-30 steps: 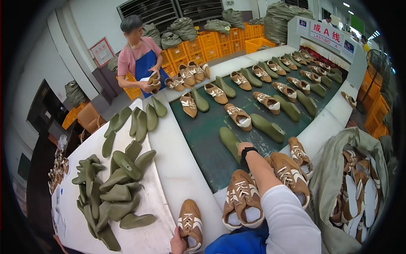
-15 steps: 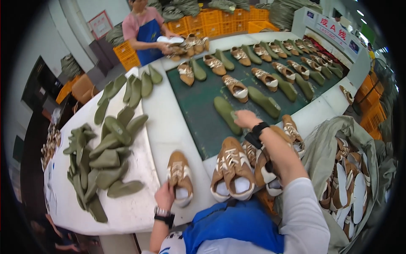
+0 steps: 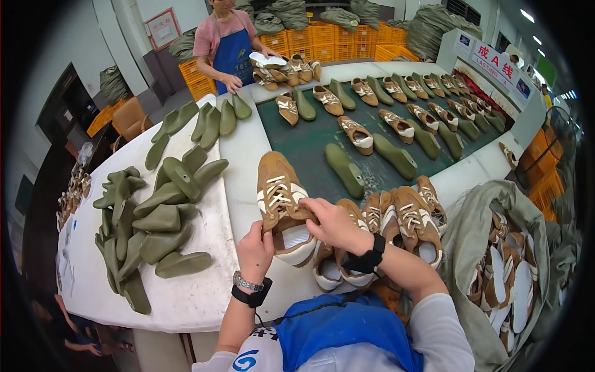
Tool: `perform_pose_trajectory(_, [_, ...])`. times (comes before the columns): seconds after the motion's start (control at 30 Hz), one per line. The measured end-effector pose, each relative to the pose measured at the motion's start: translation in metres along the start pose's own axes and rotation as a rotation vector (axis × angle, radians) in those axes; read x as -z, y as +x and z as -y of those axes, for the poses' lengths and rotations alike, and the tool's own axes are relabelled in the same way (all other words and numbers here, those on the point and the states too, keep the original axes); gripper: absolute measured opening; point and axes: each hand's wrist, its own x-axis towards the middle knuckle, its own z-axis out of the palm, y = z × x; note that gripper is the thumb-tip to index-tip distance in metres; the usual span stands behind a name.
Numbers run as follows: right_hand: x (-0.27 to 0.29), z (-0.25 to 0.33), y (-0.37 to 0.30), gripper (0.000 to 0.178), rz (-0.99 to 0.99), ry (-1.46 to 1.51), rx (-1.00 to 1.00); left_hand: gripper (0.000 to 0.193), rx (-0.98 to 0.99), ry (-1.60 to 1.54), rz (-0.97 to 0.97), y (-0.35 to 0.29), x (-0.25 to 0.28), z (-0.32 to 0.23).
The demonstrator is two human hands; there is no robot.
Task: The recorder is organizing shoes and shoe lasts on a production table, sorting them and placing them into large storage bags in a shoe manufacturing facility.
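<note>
A brown sneaker (image 3: 280, 198) with white stripes and laces is lifted in front of me, toe pointing away. My left hand (image 3: 255, 249) is closed on the left side of its collar. On the opposite side, my right hand (image 3: 334, 222) grips the collar and tongue area, fingers bent. The shoe's opening faces me and a pale insole shows inside. Close by on the right, several more brown sneakers (image 3: 414, 218) stand at the table edge, partly behind my right forearm. A green shoe last (image 3: 344, 170) lies on the dark green belt beyond my hands.
Many green lasts (image 3: 162, 218) are heaped on the white table (image 3: 204, 304) to the left. Sneakers and lasts stand in rows along the belt (image 3: 291, 146). A sack (image 3: 462, 273) of shoes is at my right. Across the table, a person in a blue apron (image 3: 235, 53) touches a last.
The sneaker has risen off the table, from my left hand alone to both hands. My right hand has come back from the last on the belt to the shoe's collar.
</note>
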Motion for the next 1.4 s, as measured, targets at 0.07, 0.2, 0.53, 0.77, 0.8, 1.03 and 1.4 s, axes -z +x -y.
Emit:
perform_pose_trajectory(0.07, [0.01,0.021,0.005,0.043,-0.04,-0.026,0.049,0.014,-0.001,0.001,-0.043,0.001,0.005,0.002])
perform_pose_trajectory(0.2, [0.017,0.059,0.002,0.037,0.06,-0.077,0.242,0.015,0.069,0.039,-0.028,0.009,0.005,0.014])
perform_pose_trajectory(0.53, [0.009,-0.107,0.103,0.029,0.514,-0.147,-0.21,0.037,0.188,0.011,0.195,0.003,-0.001,0.057])
perform_pose_trajectory(0.77, [-0.062,-0.259,0.104,0.03,0.361,-0.26,-0.481,0.029,0.267,0.395,0.026,-0.067,0.06,0.181])
perform_pose_trajectory(0.8, [-0.07,-0.257,0.11,0.031,0.364,-0.225,-0.576,0.036,0.31,0.447,0.023,-0.079,0.073,0.199])
perform_pose_trajectory(1.03, [-0.069,-0.257,0.115,0.045,-0.016,-0.001,-0.52,0.079,0.39,0.705,0.248,-0.088,0.122,0.274])
perform_pose_trajectory(1.4, [0.081,-0.066,0.054,0.028,0.354,0.016,-0.111,0.055,0.471,0.506,0.474,-0.045,0.132,0.298])
